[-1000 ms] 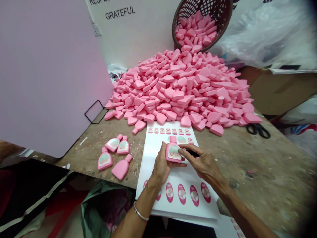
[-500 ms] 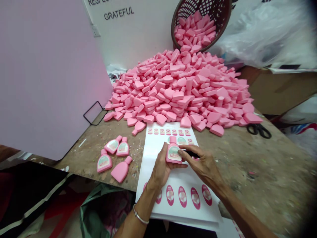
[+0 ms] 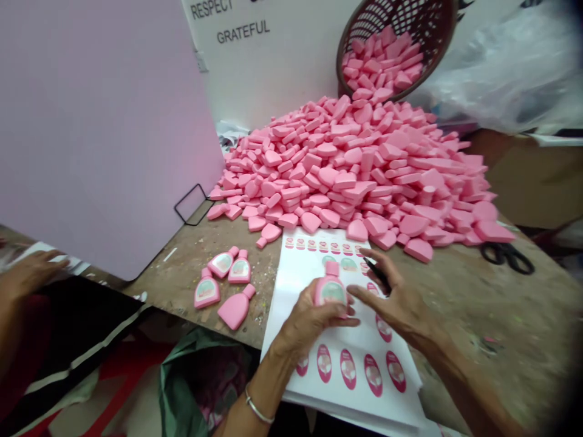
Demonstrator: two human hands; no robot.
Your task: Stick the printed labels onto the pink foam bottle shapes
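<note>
My left hand (image 3: 312, 318) is closed around a small pink bottle (image 3: 332, 272), held upright with its cap end up and a pale green label on its front. The thumb lies across the bottle's lower front. Close by on the right, my right hand (image 3: 396, 297) keeps a slim black pen-like tool (image 3: 377, 273) tucked in its grip, its thumb and index finger spread apart. Its thumb tip is near the bottle; whether they touch I cannot tell. Beneath both hands lies a stack of white sticker sheets (image 3: 285, 315) printed with rows of pink and green labels.
Several pink bottles (image 3: 234, 307) rest on the table at left, most labelled. A large heap of pink bottles (image 3: 346, 164) spills from a tipped brown basket (image 3: 439, 42). Black scissors (image 3: 507, 256) lie at right. Another person's hand (image 3: 34, 273) is beyond the pink panel (image 3: 104, 121). A green bag (image 3: 175, 370) hangs below.
My right hand has drawn back from the label, its fingers opening out around the tool. My left thumb has come across the bottle's front. Another person's hand has appeared at far left.
</note>
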